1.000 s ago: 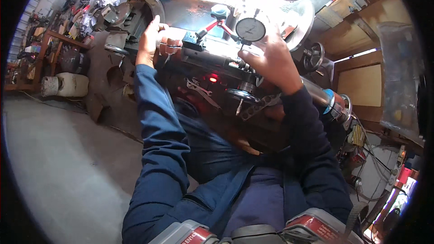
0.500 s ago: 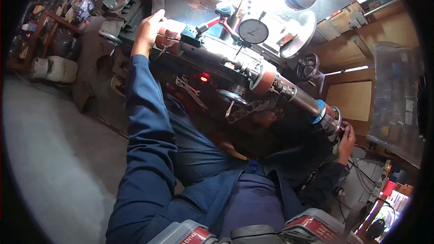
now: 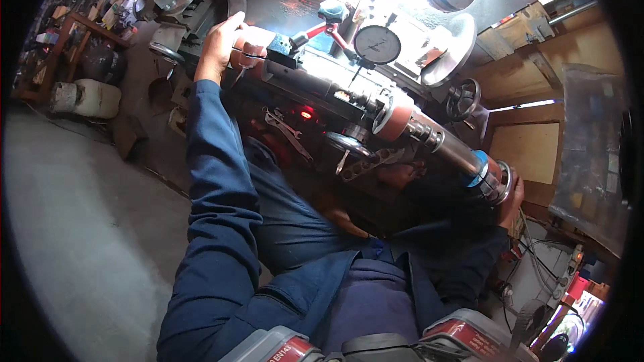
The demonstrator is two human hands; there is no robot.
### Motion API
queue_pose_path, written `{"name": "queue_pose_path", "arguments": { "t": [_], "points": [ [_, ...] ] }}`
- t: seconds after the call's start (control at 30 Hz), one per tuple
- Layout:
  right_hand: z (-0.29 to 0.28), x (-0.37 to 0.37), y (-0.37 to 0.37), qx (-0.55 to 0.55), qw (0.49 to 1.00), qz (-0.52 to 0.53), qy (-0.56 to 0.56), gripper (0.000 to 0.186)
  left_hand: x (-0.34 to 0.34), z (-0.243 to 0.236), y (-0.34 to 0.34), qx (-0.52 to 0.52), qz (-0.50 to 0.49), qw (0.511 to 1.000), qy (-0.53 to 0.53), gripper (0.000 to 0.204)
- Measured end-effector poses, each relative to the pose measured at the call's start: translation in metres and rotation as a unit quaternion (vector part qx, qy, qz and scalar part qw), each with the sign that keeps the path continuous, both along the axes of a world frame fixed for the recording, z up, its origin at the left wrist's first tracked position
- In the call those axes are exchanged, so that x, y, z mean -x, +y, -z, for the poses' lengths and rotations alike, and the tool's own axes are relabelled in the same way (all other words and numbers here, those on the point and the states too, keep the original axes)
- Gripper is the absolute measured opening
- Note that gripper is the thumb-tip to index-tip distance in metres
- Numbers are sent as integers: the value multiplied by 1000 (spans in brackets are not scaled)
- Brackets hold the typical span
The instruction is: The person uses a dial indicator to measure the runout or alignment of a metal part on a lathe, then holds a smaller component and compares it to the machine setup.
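A long shaft-like fixture point(image 3: 446, 147) lies slantwise across the machine, from upper left to lower right. My left hand point(image 3: 216, 50) is at its far left end, fingers bent against the outer side of a reddish-brown split housing point(image 3: 249, 50). My right hand point(image 3: 514, 200) is at the opposite end, closed around the rim of a small metal handwheel point(image 3: 504, 181); several of its fingers are hidden behind the wheel. A blue ring point(image 3: 480, 166) sits just inboard of that wheel. A round dial gauge point(image 3: 377, 45) on a red jointed arm point(image 3: 310, 32) stands above the middle of the fixture.
Below the fixture are a larger handwheel point(image 3: 349, 144) with a crank handle, open-ended wrenches point(image 3: 287, 133) and a lit red lamp point(image 3: 306, 114). Another handwheel point(image 3: 463, 99) stands to the right. A white canister point(image 3: 97, 98) is on the floor at left. Cables point(image 3: 537, 255) hang at lower right.
My right hand has shifted around the small handwheel, its fingers now farther behind the rim. My left hand keeps its place. The whole view has moved slightly.
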State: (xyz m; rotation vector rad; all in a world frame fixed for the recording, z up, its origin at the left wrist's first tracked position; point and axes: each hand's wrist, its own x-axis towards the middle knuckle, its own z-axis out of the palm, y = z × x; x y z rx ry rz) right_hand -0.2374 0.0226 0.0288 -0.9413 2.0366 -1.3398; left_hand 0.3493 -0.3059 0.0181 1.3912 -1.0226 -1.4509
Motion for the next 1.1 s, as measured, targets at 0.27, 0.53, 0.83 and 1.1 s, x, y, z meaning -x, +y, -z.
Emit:
{"name": "queue_pose_path", "arguments": {
  "t": [0.27, 0.53, 0.83, 1.1],
  "points": [
    [49, 33, 50, -71, 960, -96, 253, 29, 1, 0, -2, -9, 5, 1000, 12, 32],
    [-10, 26, 71, -225, 952, -122, 170, 36, -6, 6, -5, -11, -4, 1000, -11, 34],
    [-4, 24, 7, 7, 999, 11, -51, 34, -13, 0, -12, -13, 72, 997, 5, 72],
    [-33, 5, 19, -182, 908, -194, 325, 34, -13, 11, -9, -28, 75, 990, 120, 83]
  ]
}}
